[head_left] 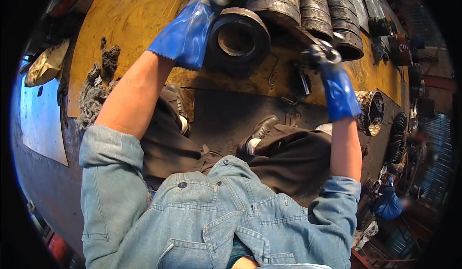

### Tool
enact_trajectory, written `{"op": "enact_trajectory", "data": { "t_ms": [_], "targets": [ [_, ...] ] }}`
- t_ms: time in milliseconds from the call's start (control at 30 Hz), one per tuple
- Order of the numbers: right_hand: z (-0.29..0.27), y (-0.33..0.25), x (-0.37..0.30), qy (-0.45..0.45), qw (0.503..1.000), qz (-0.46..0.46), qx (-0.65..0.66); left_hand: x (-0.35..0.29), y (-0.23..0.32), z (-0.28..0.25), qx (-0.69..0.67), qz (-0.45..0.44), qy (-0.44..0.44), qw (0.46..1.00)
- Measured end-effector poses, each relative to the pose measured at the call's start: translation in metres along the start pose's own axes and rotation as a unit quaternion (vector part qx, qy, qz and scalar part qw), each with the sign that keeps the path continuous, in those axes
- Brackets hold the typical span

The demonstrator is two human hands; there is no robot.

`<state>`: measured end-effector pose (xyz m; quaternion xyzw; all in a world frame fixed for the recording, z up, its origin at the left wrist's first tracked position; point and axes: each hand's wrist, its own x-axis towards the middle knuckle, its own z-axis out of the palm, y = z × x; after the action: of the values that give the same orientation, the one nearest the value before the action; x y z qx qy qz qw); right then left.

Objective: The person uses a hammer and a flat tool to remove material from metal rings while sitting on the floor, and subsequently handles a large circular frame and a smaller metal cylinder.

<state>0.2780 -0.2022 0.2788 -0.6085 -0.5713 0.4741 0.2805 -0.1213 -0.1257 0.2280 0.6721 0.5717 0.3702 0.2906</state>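
Blue gloves with grey, dirty fingers cover both my hands. My left hand (207, 9) reaches to the top edge, beside a thick dark metal ring (257, 40); its fingers are partly cut off, and a rounded shiny grey shape there is unclear. My right hand (331, 64) is curled, slightly smeared by motion, around what looks like a thin metal bar (308, 37) slanting up and left. Beyond it lie rows of worn, ribbed metal rings (272, 1), stacked side by side on a yellow, stained plate (130, 13).
Grey fibre waste (91, 98) lies at the left. A wire hook (273, 71) and a small metal tool (304, 81) lie between my hands. A rusty cylinder (373, 112) stands right, near a dark coil (397, 136). Another person in blue (389, 204) is at the far right.
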Motion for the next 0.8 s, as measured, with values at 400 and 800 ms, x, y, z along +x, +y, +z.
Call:
{"op": "enact_trajectory", "data": {
  "t_ms": [400, 800],
  "targets": [
    [0.125, 0.020, 0.078, -0.120, 0.922, -0.064, -0.362, -0.006, 0.032, 0.005, 0.285, 0.084, -0.107, 0.949],
    [0.147, 0.022, 0.125, -0.203, 0.908, -0.075, -0.360, -0.003, 0.009, 0.041, 0.369, 0.005, -0.330, 0.869]
  ]
}}
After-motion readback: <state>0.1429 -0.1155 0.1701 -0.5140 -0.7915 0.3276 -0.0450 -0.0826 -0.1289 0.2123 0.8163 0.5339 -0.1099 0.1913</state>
